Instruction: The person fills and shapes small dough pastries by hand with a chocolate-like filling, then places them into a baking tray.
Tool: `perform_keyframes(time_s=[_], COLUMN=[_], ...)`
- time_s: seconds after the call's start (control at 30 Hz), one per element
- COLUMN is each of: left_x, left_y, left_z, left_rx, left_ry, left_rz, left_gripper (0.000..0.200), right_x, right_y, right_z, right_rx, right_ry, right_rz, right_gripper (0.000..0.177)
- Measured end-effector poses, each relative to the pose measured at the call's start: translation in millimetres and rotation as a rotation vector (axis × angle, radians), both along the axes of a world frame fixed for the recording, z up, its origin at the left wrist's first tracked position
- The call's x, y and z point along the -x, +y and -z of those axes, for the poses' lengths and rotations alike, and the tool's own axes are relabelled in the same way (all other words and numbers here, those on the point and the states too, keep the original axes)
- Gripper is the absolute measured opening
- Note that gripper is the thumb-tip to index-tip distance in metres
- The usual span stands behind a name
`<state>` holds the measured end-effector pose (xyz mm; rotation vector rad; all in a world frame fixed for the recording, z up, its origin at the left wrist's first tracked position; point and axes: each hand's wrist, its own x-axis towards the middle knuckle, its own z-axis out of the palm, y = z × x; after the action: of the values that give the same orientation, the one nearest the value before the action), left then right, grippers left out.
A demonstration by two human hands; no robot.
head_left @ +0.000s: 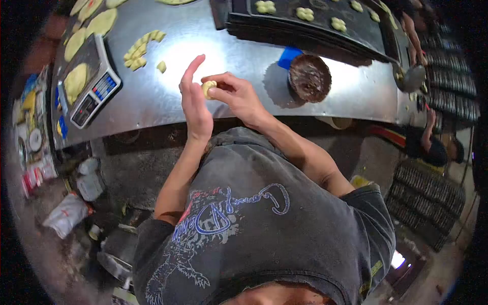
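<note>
Over the metal table [168, 104], a small piece of pale yellow dough [208, 87] is pinched between the thumb and fingers of my right hand [238, 96]. My left hand [196, 109] stands upright just left of it, fingers stretched out, its palm side facing the dough. Beyond my hands, one small cut dough piece [161, 66] lies by itself on the steel. Farther up and left sits a curved cluster of cut dough pieces [138, 52].
A digital scale [104, 84] bearing a dough slab [75, 83] stands at left. To the right is a bowl with dark brown residue [310, 79], beside a blue object [287, 56]. Stacked black trays [325, 43] carry shaped dough. People work at far right.
</note>
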<state>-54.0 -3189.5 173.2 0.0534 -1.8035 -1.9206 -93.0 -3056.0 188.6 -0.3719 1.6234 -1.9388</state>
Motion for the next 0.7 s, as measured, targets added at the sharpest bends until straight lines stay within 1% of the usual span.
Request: perform_keyframes(time_s=[0.03,0.07,0.1,0.13,0.17,0.2,0.23,0.27,0.3,0.33,0.37,0.4,0.5,0.53,0.57,0.6,0.63,0.7], left_x=[5,8,11,13,17,22,25,23,20,17,14,18,7,9,16,25,33,48], left_y=[7,14,21,33,45,57,70,92,106,118,127,133,158,165,172,178,185,200], left_z=[0,1,1,-3,1,8,11,8,13,15,17,22,48,55,70,91,105,114], left_rx=[0.250,0.498,0.745,0.703,0.692,0.679,0.666,0.559,0.501,0.489,0.476,0.587,0.362,0.168,0.005,-0.160,-0.328,-0.584], left_ry=[0.104,0.211,0.322,0.378,0.408,0.437,0.462,0.412,0.356,0.252,0.146,0.190,-0.112,-0.294,-0.429,-0.562,-0.693,-0.802], left_rz=[0.001,0.000,-0.004,-0.027,0.024,0.071,0.117,0.160,0.254,0.355,0.454,0.487,0.572,0.667,0.682,0.693,0.702,0.627], left_gripper=[0.048,0.046,0.045,0.036,0.033,0.031,0.028,0.027,0.036,0.044,0.052,0.076,0.094,0.096,0.096,0.096,0.098,0.099], right_x=[1,-2,-5,-8,-10,-11,-11,-11,-11,-12,-6,4,43,60,73,76,77,76], right_y=[9,17,28,39,50,63,77,92,107,122,137,155,205,220,233,241,244,244], right_z=[-4,-6,-5,-2,0,4,6,9,12,21,31,39,61,77,97,115,130,141], right_rx=[0.129,0.226,0.301,0.380,0.461,0.510,0.536,0.561,0.587,0.483,0.397,0.279,-0.020,-0.185,-0.348,-0.489,-0.633,-0.956], right_ry=[-0.156,-0.224,-0.354,-0.483,-0.611,-0.611,-0.608,-0.604,-0.598,-0.626,-0.572,-0.505,-0.247,-0.194,-0.137,0.087,0.161,0.322], right_rz=[0.004,0.006,0.035,0.060,0.081,0.047,0.067,0.086,0.104,0.178,0.152,0.159,0.285,0.376,0.465,0.500,0.420,0.244], right_gripper=[0.029,0.031,0.032,0.032,0.032,0.027,0.025,0.023,0.021,0.016,0.014,0.014,0.016,0.017,0.019,0.023,0.028,0.039])
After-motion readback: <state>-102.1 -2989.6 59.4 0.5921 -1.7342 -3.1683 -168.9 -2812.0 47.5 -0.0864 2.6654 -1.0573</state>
